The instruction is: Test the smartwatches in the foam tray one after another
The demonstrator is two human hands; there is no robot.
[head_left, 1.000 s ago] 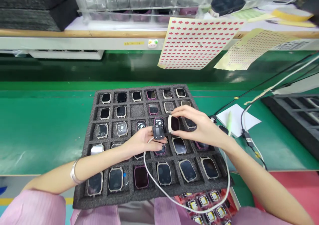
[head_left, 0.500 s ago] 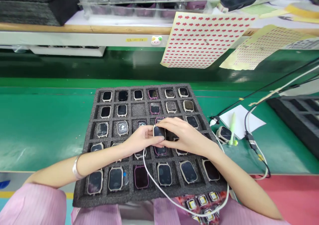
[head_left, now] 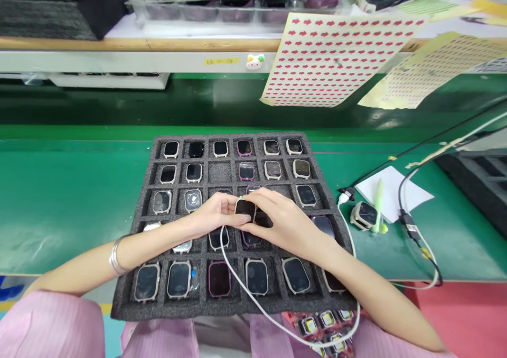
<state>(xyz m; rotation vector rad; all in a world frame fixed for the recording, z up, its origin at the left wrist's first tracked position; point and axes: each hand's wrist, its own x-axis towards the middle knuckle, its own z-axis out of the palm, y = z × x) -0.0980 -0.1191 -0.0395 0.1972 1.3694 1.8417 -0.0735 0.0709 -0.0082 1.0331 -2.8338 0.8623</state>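
Both of my hands hold one smartwatch with a dark screen above the middle of a black foam tray. My left hand grips its left side, thumb across the lower edge. On the other side, the fingers of my right hand close round the right edge. A white cable runs from under my left hand, loops over the tray's front and goes up to the right. Watches with pale, purple or black frames lie in the tray's pockets, among them a purple one. My hands hide some pockets.
To the right, another watch lies by a light green pen and white paper. Black cables cross there. Sheets of red arrow stickers hang from the shelf edge. Small packed parts sit below the tray.
My hands and the watch have shifted slightly left in the picture. The view has moved a little too. The grip on the watch stays.
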